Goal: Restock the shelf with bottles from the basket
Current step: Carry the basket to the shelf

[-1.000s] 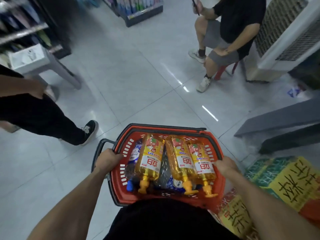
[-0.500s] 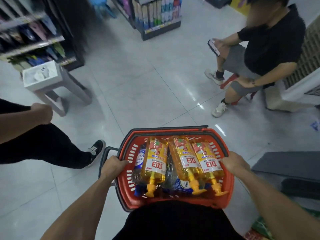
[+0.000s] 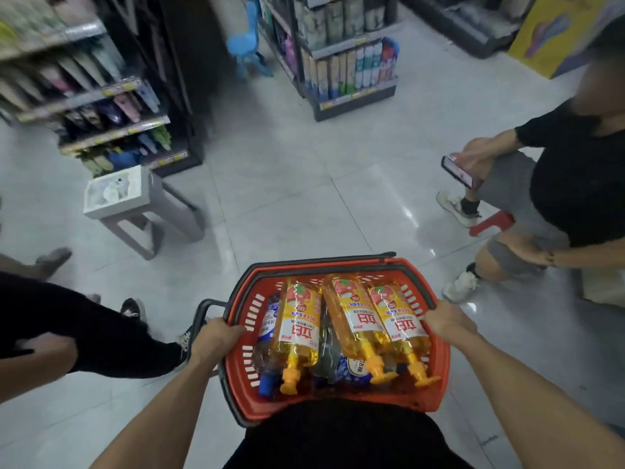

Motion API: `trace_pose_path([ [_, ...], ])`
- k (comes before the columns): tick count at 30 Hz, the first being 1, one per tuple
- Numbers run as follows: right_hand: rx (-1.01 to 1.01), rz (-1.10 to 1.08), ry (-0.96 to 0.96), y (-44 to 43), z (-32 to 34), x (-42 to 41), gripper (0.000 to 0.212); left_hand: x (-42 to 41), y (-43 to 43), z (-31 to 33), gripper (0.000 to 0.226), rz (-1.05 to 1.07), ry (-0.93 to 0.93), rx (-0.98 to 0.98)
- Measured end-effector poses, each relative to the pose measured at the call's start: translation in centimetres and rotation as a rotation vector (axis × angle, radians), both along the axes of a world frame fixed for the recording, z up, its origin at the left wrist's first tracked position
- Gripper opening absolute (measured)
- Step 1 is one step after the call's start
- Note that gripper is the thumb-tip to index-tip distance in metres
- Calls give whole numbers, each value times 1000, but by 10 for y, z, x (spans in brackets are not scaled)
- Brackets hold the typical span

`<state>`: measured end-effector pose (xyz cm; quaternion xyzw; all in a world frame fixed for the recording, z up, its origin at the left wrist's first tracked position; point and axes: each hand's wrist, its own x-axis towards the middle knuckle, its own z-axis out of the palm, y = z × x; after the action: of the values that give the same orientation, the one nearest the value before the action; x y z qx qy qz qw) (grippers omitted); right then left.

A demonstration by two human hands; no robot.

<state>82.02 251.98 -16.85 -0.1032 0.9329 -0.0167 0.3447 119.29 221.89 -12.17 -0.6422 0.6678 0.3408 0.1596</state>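
Observation:
I carry a red plastic basket with black handles against my body, low in the head view. My left hand grips its left rim and my right hand grips its right rim. Three yellow pump bottles with red-and-white labels lie side by side on top, pumps toward me. Blue-capped bottles lie partly hidden underneath. A stocked shelf stands at the far left and another shelf unit stands ahead.
A grey stool stands on the tiled floor ahead left. A person in black trousers stands close on my left. On my right a person sits on a red stool holding a phone. A blue stool stands far back.
The view has swung up and left as I walk with the basket. The shelves have come into view ahead, and the seated person has shifted to the right edge. My grip is unchanged.

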Motion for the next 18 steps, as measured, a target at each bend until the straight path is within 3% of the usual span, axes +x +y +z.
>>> trace_pose_path([
  [11, -102, 186, -39, -160, 12, -123, 31, -81, -88, 1, 21, 184, 55, -45],
  [18, -95, 238, -39, -280, 18, -170, 32, -117, -218, -27, 44, 205, 73, 28],
])
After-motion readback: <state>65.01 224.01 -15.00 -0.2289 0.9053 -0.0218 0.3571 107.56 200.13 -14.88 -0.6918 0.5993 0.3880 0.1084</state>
